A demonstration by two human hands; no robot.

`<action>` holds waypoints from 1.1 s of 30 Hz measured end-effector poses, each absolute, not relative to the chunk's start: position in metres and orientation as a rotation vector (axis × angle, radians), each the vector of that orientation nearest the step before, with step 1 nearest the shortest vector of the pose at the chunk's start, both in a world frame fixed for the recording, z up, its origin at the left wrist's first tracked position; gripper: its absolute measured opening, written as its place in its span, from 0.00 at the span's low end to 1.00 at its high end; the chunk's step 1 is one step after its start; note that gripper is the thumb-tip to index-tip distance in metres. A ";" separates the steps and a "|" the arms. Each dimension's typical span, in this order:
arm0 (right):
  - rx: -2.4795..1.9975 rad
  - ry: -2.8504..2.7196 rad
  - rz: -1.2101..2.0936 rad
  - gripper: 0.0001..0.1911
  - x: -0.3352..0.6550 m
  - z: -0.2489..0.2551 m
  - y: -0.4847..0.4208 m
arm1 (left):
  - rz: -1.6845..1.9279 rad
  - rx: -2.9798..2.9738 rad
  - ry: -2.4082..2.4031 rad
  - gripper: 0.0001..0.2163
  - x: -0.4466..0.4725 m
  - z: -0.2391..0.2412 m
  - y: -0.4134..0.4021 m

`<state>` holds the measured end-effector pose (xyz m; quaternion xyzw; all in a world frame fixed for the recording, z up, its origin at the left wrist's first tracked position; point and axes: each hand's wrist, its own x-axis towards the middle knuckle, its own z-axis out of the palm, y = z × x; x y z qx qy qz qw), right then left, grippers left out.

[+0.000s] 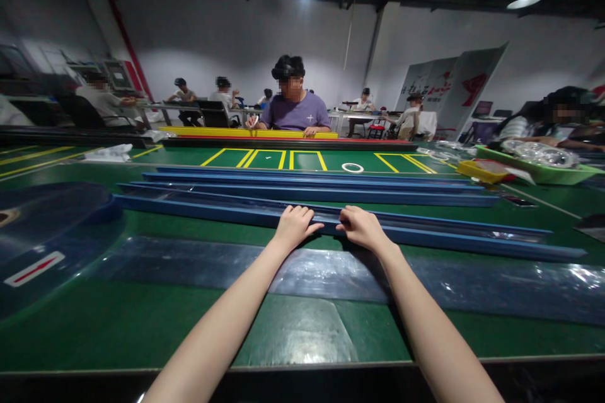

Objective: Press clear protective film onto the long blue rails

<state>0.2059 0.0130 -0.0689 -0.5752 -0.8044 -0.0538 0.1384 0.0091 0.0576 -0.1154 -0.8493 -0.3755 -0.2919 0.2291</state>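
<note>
A long blue plastic channel (212,213) with upright side walls lies crosswise on the green table (142,327). My left hand (293,227) rests over its near wall at the middle, the fingers curled inside and the thumb along the front. Just to the right, my right hand (362,227) is closed over the same wall with bent fingers. The two thumbs point toward each other with a small gap between. Nearer to me, a clear plastic strip (189,264) lies flat under my forearms. More blue channels (331,191) lie parallel just behind.
A large roll of clear film (51,214) lies at the left. Behind are a white ring (352,168) and yellow tape lines. At the right stand a green tray (581,173) and a yellow tray (477,171). A person (295,110) opposite touches a yellow strip (255,133).
</note>
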 end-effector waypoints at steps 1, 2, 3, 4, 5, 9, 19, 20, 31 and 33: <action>-1.677 -2.328 -0.147 0.04 0.208 -0.068 0.013 | -0.806 -2.337 -1.031 0.18 0.009 -0.115 0.057; -1.691 -2.328 -0.135 0.04 0.210 -0.067 0.012 | -0.808 -2.338 -1.028 0.18 0.009 -0.115 0.057; -1.705 -2.326 -0.123 0.04 0.213 -0.066 0.011 | -0.810 -2.337 -1.024 0.18 0.009 -0.115 0.057; -1.720 -2.320 -0.111 0.04 0.217 -0.065 0.010 | -0.813 -2.337 -1.019 0.18 0.009 -0.115 0.057; -1.734 -2.313 -0.099 0.04 0.221 -0.064 0.009 | -0.815 -2.337 -1.014 0.19 0.009 -0.115 0.057; -1.780 -2.274 -0.051 0.04 0.235 -0.063 0.007 | -0.820 -2.353 -0.980 0.19 0.009 -0.114 0.057; -1.807 -2.262 -0.020 0.05 0.239 -0.064 0.009 | -0.811 -2.361 -0.967 0.20 0.010 -0.115 0.059; -1.807 -2.260 -0.023 0.05 0.239 -0.064 0.009 | -0.810 -2.360 -0.971 0.20 0.010 -0.115 0.059; -1.811 -2.279 -0.041 0.04 0.238 -0.065 0.010 | -0.793 -2.392 -0.999 0.21 0.011 -0.117 0.061; -1.811 -2.279 -0.044 0.05 0.238 -0.065 0.009 | -0.783 -2.400 -1.005 0.20 0.011 -0.117 0.061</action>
